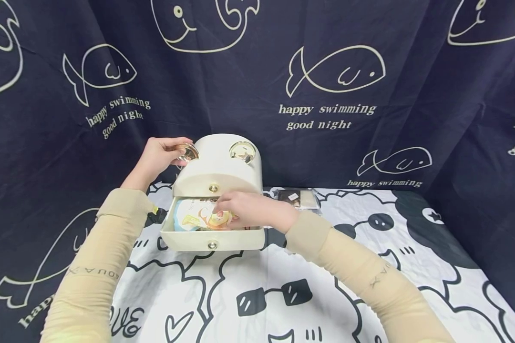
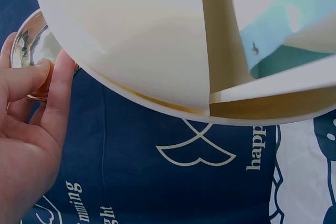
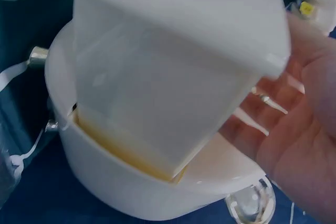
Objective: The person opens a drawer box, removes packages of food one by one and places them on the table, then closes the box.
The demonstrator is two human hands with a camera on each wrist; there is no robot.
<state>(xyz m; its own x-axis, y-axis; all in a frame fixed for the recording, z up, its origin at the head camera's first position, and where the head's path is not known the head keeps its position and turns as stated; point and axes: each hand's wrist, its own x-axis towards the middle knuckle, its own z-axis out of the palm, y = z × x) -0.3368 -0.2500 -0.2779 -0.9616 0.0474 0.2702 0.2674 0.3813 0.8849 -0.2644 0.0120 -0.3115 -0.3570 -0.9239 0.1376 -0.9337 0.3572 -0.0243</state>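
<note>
Before curtain (image 1: 223,95), pinching disc (image 1: 191,152) with left fingers (image 1: 171,142) (cannot tell for right fingers (image 1: 228,202)), could tip box (image 1: 216,164) by overpressing drawer (image 1: 236,240) beneath.

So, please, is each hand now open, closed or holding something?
Left hand: holding the shiny disc.
Right hand: over the packet in the drawer; grip cannot be told.

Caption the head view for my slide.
Left hand holds a round shiny gold disc at a rounded cream box; right hand in its open lower drawer, over a colourful printed packet.
</note>
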